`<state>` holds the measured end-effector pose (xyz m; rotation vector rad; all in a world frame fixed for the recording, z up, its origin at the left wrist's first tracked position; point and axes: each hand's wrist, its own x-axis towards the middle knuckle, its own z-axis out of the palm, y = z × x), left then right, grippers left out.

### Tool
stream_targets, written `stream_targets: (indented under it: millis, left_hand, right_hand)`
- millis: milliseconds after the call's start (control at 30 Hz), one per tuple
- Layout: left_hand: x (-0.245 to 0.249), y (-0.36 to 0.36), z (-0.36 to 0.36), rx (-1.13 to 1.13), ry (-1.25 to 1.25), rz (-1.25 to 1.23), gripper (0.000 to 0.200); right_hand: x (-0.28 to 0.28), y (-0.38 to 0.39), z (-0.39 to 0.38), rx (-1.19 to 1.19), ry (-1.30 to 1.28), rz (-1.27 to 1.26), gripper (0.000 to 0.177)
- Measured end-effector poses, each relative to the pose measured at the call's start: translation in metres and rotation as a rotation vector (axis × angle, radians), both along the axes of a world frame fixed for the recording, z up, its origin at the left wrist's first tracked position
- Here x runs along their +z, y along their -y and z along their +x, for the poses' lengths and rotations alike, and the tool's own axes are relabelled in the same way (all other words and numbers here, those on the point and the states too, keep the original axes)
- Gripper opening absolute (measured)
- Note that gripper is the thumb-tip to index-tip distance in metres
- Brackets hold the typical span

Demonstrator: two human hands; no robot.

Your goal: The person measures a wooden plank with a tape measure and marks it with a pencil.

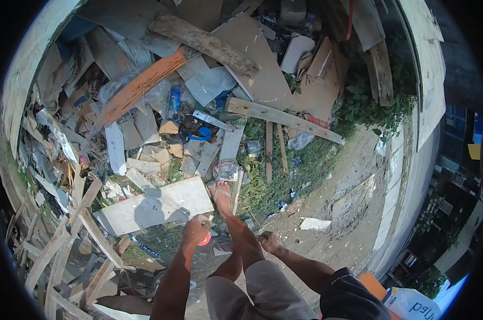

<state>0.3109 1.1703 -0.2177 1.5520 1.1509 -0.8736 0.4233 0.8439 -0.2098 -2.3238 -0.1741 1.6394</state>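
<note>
My left hand point(198, 228) is closed, held low beside my leg near the right end of a pale board point(159, 207); what it holds, if anything, is hidden. A red round thing point(204, 239) shows just below it. On the other side of my legs, my right hand point(271, 242) hangs over the dirt, its fingers curled and dark in shadow, so its grip cannot be made out. One sandalled foot point(220, 193) stands beside the board, near a clear plastic container point(226, 171).
Scrap boards, an orange plank point(143, 85), a long nailed plank point(284, 119) and blue plastic point(201, 134) lie heaped ahead. Broken slats point(54, 256) stand at the left. A concrete edge point(393, 176) runs along the right.
</note>
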Motion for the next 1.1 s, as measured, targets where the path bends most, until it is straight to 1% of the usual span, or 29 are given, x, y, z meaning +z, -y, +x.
stream_targets:
  millis: [33,100,133,200,233,267,300,333,400,467,500,533,567,600,633,667,700,733,800,867,900,933,967,1033,1100]
  left_hand:
    - [-0.007,0.006,-0.011,0.009,0.001,0.001,0.033]
    - [-0.018,0.02,-0.036,0.041,0.057,0.049,0.032]
    - [-0.019,0.027,-0.048,0.052,0.06,0.052,0.032]
    - [-0.02,0.039,-0.066,0.035,0.012,0.064,0.032]
    - [-0.017,0.041,-0.07,0.049,0.025,0.07,0.032]
    - [-0.011,0.045,-0.075,0.042,-0.019,0.072,0.032]
    - [-0.005,0.053,-0.083,0.043,-0.069,0.072,0.032]
    - [-0.003,0.063,-0.093,0.083,-0.074,0.078,0.032]
    - [-0.001,0.08,-0.118,0.194,-0.001,0.104,0.033]
    - [0.002,0.099,-0.139,0.301,-0.028,0.07,0.034]
    - [-0.001,0.115,-0.153,0.318,-0.014,0.107,0.034]
    - [-0.004,0.132,-0.17,0.328,0.002,0.145,0.034]
    - [-0.001,0.149,-0.185,0.388,-0.034,0.172,0.034]
    - [0.001,0.168,-0.196,0.467,-0.018,0.175,0.034]
    - [-0.003,0.183,-0.204,0.537,0.014,0.176,0.034]
    - [-0.009,0.195,-0.213,0.571,0.015,0.191,0.034]
    - [-0.017,0.209,-0.223,0.564,-0.062,0.062,0.036]
    - [-0.025,0.223,-0.233,0.549,-0.135,-0.072,0.038]
    - [-0.037,0.256,-0.248,0.553,-0.163,-0.089,0.04]
    - [-0.059,0.266,-0.257,0.548,-0.187,-0.1,0.043]
    - [-0.068,0.272,-0.258,0.506,-0.219,-0.103,0.049]
    - [-0.08,0.274,-0.257,0.464,-0.251,-0.109,0.055]
    - [-0.098,0.274,-0.254,0.477,-0.245,-0.126,0.055]
    - [-0.133,0.263,-0.252,0.529,-0.258,-0.041,0.067]
    - [-0.162,0.24,-0.24,0.678,-0.283,0.098,0.077]
  right_hand:
    - [0.001,-0.001,-0.001,0.009,0.001,0.001,0.039]
    - [0.005,-0.004,-0.003,0.096,-0.006,-0.332,0.041]
    - [0.013,-0.01,0.001,0.105,-0.001,-0.329,0.041]
    - [0.042,-0.031,0.015,0.128,-0.118,-0.321,0.045]
    - [0.026,-0.012,0.003,0.14,-0.103,-0.316,0.045]
    - [-0.009,0.029,-0.018,0.23,0.041,-0.167,0.042]
    - [-0.027,0.055,-0.028,0.328,0.176,-0.014,0.04]
    - [-0.01,0.039,-0.016,0.367,0.174,-0.002,0.04]
    - [0.018,0.001,0.003,0.258,0.021,-0.15,0.036]
    - [-0.008,0.017,0.006,0.297,-0.004,-0.07,0.033]
    - [-0.003,0.014,0.009,0.272,-0.041,-0.079,0.035]
    - [-0.021,0.034,0.008,0.279,-0.04,-0.032,0.035]
    - [-0.011,0.032,0.004,0.197,-0.081,-0.052,0.034]
    - [0.001,0.029,0.0,0.103,-0.108,-0.08,0.033]
    - [-0.002,0.036,-0.005,0.145,-0.113,-0.063,0.033]
    - [-0.002,0.047,-0.009,0.282,0.017,-0.025,0.033]
    - [-0.003,0.055,-0.009,0.412,0.15,0.009,0.033]
    - [-0.002,0.054,-0.009,0.437,0.157,0.015,0.033]
    - [-0.004,0.053,-0.005,0.396,0.168,-0.083,0.035]
    - [-0.017,0.044,0.001,0.425,0.196,-0.056,0.035]
    - [-0.026,0.045,0.006,0.439,0.213,-0.045,0.036]
    - [-0.026,0.029,0.008,0.558,0.287,-0.08,0.037]
    - [-0.033,0.018,0.013,0.574,0.292,-0.093,0.037]
    - [-0.051,0.0,0.021,0.641,0.259,0.05,0.039]
    - [-0.054,-0.039,0.018,0.661,0.215,0.015,0.039]
